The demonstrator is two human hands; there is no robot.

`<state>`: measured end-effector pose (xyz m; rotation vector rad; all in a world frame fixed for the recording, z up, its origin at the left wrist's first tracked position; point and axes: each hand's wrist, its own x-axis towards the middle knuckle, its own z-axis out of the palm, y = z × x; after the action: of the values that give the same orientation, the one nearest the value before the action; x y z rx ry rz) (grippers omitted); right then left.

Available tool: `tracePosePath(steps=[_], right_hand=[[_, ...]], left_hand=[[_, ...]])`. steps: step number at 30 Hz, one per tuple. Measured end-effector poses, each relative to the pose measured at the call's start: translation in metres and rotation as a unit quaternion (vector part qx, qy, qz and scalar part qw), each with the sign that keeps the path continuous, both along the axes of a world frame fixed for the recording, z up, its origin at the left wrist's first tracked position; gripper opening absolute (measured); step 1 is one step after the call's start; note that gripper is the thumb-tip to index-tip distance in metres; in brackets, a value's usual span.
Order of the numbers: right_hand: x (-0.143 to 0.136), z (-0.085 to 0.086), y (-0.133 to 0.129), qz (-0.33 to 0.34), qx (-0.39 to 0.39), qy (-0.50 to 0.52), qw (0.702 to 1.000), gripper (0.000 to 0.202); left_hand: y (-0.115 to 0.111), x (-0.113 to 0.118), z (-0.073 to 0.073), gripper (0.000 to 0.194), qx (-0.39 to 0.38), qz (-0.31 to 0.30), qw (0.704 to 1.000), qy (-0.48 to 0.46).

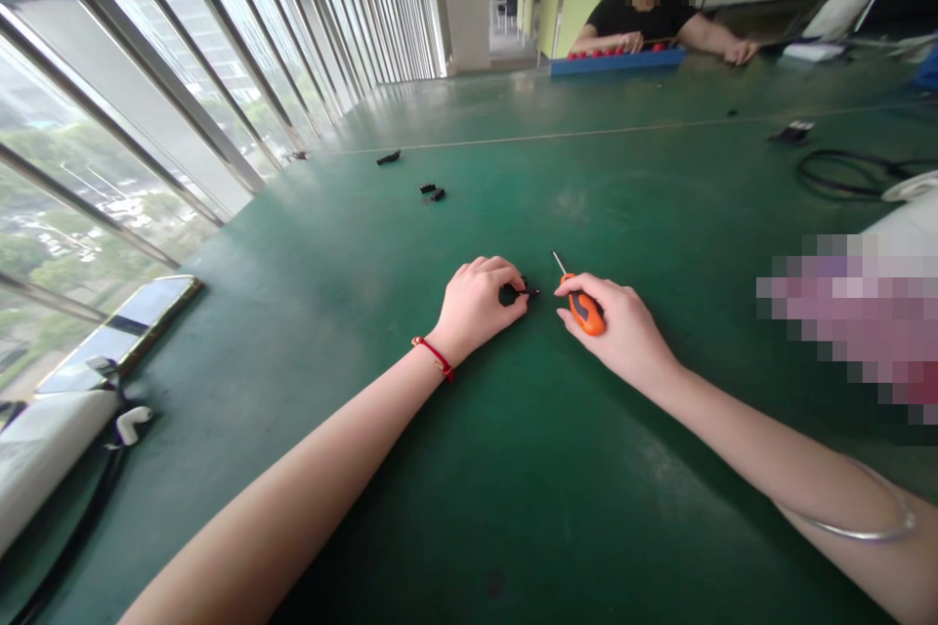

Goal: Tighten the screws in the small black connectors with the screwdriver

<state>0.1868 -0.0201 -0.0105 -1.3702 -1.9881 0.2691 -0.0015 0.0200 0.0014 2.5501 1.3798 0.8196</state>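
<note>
Near the middle of the green table [469, 469], my left hand [484, 303] is closed on a small black part [532, 292] between thumb and fingertips. Most of that part is hidden by the fingers. Just to the right, my right hand [616, 317] grips a screwdriver [586, 312] by its orange and black handle. The metal shaft points away from me and slightly left, its tip apart from the black part. Farther off lie small black pieces [438, 194] and one longer black piece [388, 158].
A phone [147, 312], a white device [51, 449] and a black cable lie at left, beside a metal railing [293, 29]. Across the table, a person in black sits by a blue tray [616, 62] with red items. A coiled black cable [842, 176] lies at right.
</note>
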Motion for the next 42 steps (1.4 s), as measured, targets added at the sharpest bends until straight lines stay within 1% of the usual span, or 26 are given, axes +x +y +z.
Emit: tracePosePath(steps=[2, 4, 6, 7, 9, 11, 13, 15, 16, 18, 21, 23, 26, 28, 31, 35, 42], right_hand=[[0.0, 0.0, 0.0, 0.005, 0.003, -0.011, 1.0, 0.016], [0.0, 0.0, 0.0, 0.008, 0.003, -0.021, 1.0, 0.017], [0.0, 0.0, 0.0, 0.009, 0.003, -0.027, 1.0, 0.018], [-0.001, 0.0, 0.0, 0.009, 0.004, -0.029, 1.0, 0.019], [-0.001, 0.0, 0.0, 0.008, 0.007, -0.032, 0.999, 0.019], [-0.002, -0.001, 0.0, 0.008, 0.009, -0.035, 0.999, 0.02], [-0.002, -0.002, 0.0, 0.008, 0.011, -0.038, 0.999, 0.02], [-0.001, -0.002, 0.0, 0.008, 0.012, -0.042, 0.999, 0.02], [-0.001, -0.002, 0.0, 0.008, 0.012, -0.043, 0.999, 0.02], [-0.001, -0.003, 0.0, 0.01, 0.013, -0.047, 0.999, 0.019], [0.0, -0.003, 0.001, 0.015, 0.013, -0.053, 0.998, 0.018], [0.0, -0.003, 0.001, 0.017, 0.014, -0.054, 0.998, 0.018], [0.0, -0.004, 0.001, 0.015, 0.014, -0.052, 0.998, 0.018], [0.0, -0.004, 0.001, 0.016, 0.013, -0.049, 0.999, 0.018], [0.0, -0.003, 0.001, 0.018, 0.011, -0.043, 0.999, 0.018], [0.0, -0.003, 0.001, 0.019, 0.006, -0.04, 0.999, 0.018], [0.0, -0.003, 0.001, 0.021, -0.003, -0.041, 0.999, 0.019]], left_hand=[[-0.003, -0.006, 0.002, 0.008, -0.004, 0.017, 1.0, -0.003], [-0.007, -0.022, 0.005, 0.01, -0.006, 0.043, 0.999, -0.002], [-0.013, -0.049, 0.01, 0.013, -0.006, 0.086, 0.996, 0.004], [-0.017, -0.067, 0.013, 0.014, -0.007, 0.12, 0.993, 0.005], [-0.024, -0.109, 0.02, 0.016, -0.006, 0.207, 0.978, 0.015], [-0.032, -0.154, 0.028, 0.02, 0.003, 0.302, 0.952, 0.047], [-0.04, -0.193, 0.034, 0.027, 0.025, 0.393, 0.915, 0.089], [-0.045, -0.222, 0.036, 0.033, 0.017, 0.478, 0.872, 0.099], [-0.046, -0.232, 0.036, 0.034, 0.001, 0.497, 0.862, 0.098], [-0.047, -0.242, 0.034, 0.034, -0.031, 0.504, 0.86, 0.078], [-0.043, -0.244, 0.03, 0.032, -0.062, 0.496, 0.865, 0.043], [-0.041, -0.245, 0.029, 0.031, -0.06, 0.494, 0.867, 0.034], [-0.043, -0.254, 0.032, 0.029, -0.028, 0.497, 0.867, -0.006], [-0.046, -0.263, 0.034, 0.028, -0.026, 0.513, 0.857, -0.043], [-0.051, -0.271, 0.037, 0.026, -0.065, 0.534, 0.839, -0.074], [-0.05, -0.27, 0.038, 0.023, -0.099, 0.527, 0.84, -0.083], [-0.044, -0.273, 0.032, 0.028, -0.105, 0.512, 0.849, -0.076]])
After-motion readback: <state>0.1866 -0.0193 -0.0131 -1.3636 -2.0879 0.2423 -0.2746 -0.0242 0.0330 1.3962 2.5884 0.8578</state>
